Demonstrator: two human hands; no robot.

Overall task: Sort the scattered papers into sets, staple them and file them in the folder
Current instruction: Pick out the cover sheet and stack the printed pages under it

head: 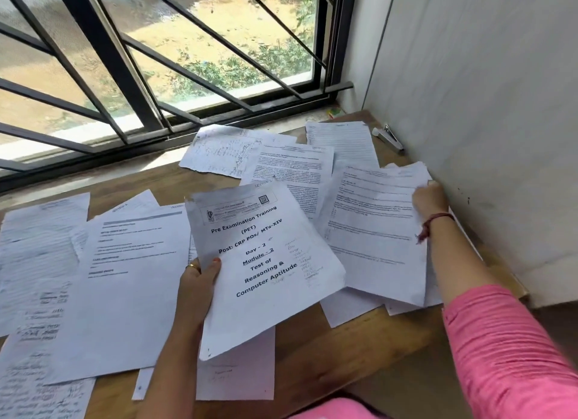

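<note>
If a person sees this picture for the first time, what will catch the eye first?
First, the cover sheet headed "Pre Examination Training", lifted at the centre by the left hand. Next, loose printed papers scattered over the wooden table, with the right hand gripping a sheet's edge by the wall. A stapler lies in the far right corner.

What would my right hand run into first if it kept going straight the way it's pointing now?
Probably the grey wall. The right hand, gripping the far edge of a printed sheet, points away toward the corner; the stapler lies further along, slightly left, though depth is hard to judge.
</note>
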